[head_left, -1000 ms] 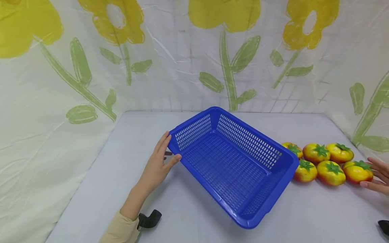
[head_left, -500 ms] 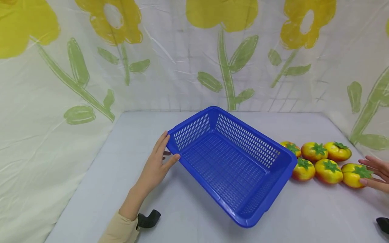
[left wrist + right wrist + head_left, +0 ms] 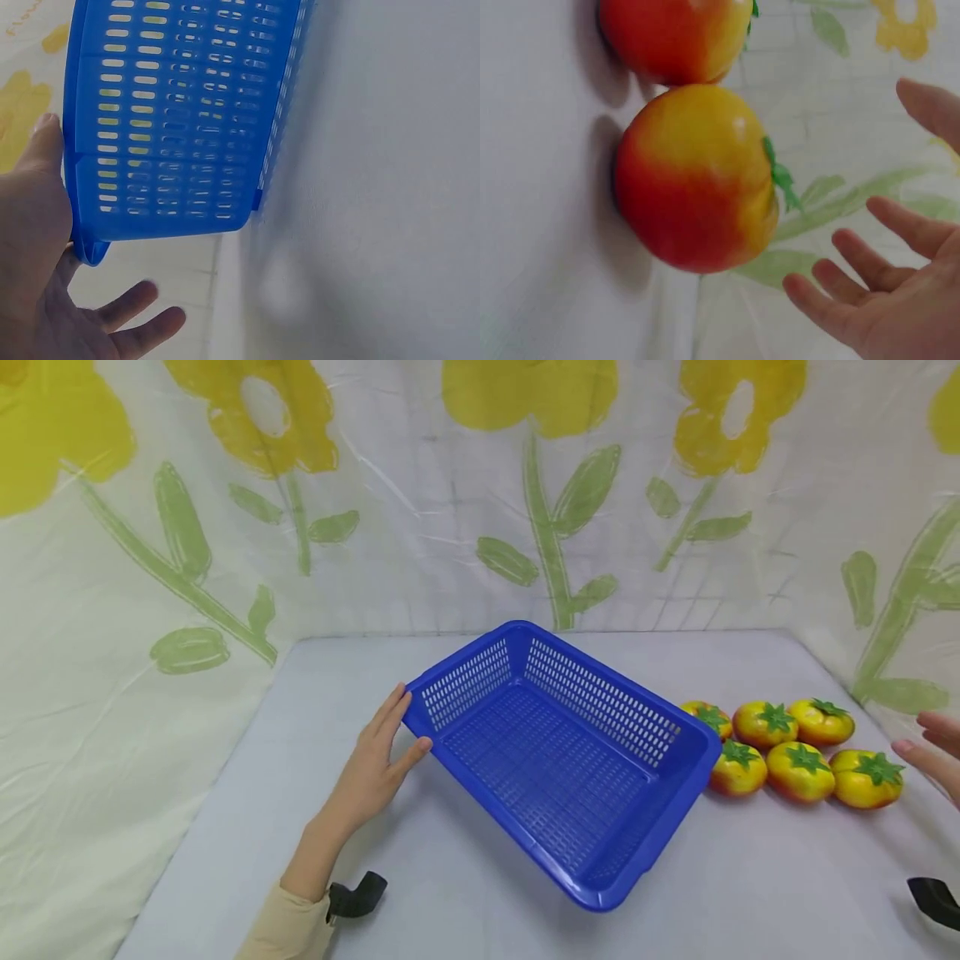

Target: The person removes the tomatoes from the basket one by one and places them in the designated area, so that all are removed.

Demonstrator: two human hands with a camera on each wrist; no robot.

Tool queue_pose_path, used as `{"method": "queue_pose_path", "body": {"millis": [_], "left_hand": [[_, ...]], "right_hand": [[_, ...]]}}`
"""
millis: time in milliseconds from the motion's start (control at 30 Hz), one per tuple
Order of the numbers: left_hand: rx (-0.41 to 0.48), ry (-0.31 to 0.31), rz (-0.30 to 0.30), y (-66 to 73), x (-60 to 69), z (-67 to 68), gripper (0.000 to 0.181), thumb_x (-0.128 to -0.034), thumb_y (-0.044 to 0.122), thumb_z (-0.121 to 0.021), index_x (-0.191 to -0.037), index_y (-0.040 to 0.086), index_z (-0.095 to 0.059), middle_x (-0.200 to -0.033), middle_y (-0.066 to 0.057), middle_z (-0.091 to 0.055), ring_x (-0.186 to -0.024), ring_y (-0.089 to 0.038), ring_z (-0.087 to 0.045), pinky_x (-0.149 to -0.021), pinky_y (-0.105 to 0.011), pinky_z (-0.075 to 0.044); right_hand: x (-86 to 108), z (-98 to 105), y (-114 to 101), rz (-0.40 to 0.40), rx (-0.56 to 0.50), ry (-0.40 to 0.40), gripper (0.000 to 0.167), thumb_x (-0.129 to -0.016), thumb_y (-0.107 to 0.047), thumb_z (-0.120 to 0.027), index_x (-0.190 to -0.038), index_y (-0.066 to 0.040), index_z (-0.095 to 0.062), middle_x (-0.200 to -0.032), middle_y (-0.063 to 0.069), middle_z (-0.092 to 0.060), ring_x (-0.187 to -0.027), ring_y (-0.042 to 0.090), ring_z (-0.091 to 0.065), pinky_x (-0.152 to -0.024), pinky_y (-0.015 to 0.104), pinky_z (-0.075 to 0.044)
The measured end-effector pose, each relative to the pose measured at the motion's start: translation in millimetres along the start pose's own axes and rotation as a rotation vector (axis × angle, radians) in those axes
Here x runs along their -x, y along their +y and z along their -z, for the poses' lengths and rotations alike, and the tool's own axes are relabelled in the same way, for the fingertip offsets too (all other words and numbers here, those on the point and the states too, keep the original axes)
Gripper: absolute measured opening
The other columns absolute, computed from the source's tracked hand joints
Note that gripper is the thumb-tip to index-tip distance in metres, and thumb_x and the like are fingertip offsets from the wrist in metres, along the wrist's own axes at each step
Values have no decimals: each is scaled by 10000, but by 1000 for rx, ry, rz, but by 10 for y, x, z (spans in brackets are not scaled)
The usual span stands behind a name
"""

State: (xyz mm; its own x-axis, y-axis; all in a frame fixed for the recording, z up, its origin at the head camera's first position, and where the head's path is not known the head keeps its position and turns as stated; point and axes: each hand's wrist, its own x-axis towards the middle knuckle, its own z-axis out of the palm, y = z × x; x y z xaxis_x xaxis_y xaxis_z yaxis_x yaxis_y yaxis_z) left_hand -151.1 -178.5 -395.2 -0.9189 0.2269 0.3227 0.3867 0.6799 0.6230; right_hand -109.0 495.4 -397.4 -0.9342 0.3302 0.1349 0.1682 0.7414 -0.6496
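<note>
A blue plastic basket (image 3: 558, 752) with slotted sides stands askew in the middle of the table. My left hand (image 3: 375, 768) rests at its left corner, thumb and straight fingers spread over the rim; the left wrist view shows two fingers loose beyond the corner. To the basket's right lie several yellow-red toy tomatoes with green leaf tops, in two rows. My right hand (image 3: 937, 756), partly cut off by the frame, is held with spread fingers beside the nearest right tomato (image 3: 867, 779). In the right wrist view a gap separates that hand (image 3: 892, 292) from the tomato (image 3: 697, 180).
A pale cloth covers the table (image 3: 450, 893). White sheeting printed with yellow flowers (image 3: 547, 527) hangs behind and at both sides. Black pieces (image 3: 358, 895) are strapped at the wrists. The basket's right end partly covers the leftmost tomatoes.
My right hand has drawn back from the front right tomato, which sits slightly nearer and turned. The left hand stays at the basket's corner. The whole head view has shifted a little.
</note>
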Motion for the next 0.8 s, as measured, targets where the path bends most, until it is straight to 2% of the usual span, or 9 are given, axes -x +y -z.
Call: {"method": "queue_pose_path", "body": {"millis": [33,67,133,233,400,533,667,800], "left_hand": [[-8,3,-3,-1,-11,12,721,-1002,470,-531,-1576,146,-240,-1632,55,-97,-1409,-324,-253,-1048,-604,-313],[-16,8,-8,-4,-22,21,710,-1007,470,-520,-1576,151,-241,-1633,52,-92,-1425,-338,-197,-1048,-634,-286],[-31,21,-12,-5,-42,36,699,-1015,474,-497,-1579,154,-235,-1635,46,-74,-1415,-364,-161,-1022,-673,-278],[-39,44,-14,8,-52,56,704,-1019,479,-483,-1582,152,-215,-1638,44,-40,-1420,-358,-113,-1010,-682,-290],[-49,56,-18,60,-53,97,732,-1011,503,-485,-1584,149,-199,-1639,16,-11,-1435,-331,-86,-1017,-677,-291],[-82,55,-47,99,-69,141,735,-1007,503,-492,-1579,131,-218,-1639,-16,-20,-1434,-333,-107,-1028,-661,-292],[-121,54,-86,133,-90,193,725,-1005,492,-507,-1564,102,-261,-1638,-37,-40,-1431,-343,-128,-1039,-643,-293],[-148,64,-134,158,-113,244,700,-1003,496,-511,-1529,66,-342,-1634,-73,-73,-1424,-371,-144,-1040,-648,-281]], "right_hand": [[22,15,-138,-16,2,4,773,-1025,-412,-489,-1570,-20,-104,-1575,299,-67,-1418,465,-64,-1080,657,-88],[45,12,-253,-25,4,20,778,-1025,-415,-485,-1562,5,-110,-1572,305,-65,-1417,471,-65,-1077,657,-102],[93,-17,-438,-29,-19,41,765,-1022,-410,-490,-1569,-19,-124,-1589,272,-52,-1432,437,-55,-1088,632,-112],[147,-68,-631,-24,-92,21,737,-1024,-375,-498,-1587,-104,-107,-1600,251,-6,-1421,469,-59,-1087,624,-117],[165,-89,-794,22,-140,8,681,-1034,-307,-496,-1593,-177,-129,-1596,265,0,-1364,565,-115,-1079,638,-112],[160,-73,-865,57,-143,30,655,-1036,-282,-498,-1590,-201,-158,-1605,243,-28,-1364,557,-141,-1093,616,-114],[154,-75,-924,83,-138,26,633,-1032,-304,-504,-1584,-256,-198,-1630,144,-53,-1388,520,-145,-1108,582,-128],[159,-102,-1051,106,-143,-16,631,-1025,-328,-520,-1580,-276,-223,-1632,122,-65,-1381,534,-151,-1076,639,-152]]}}
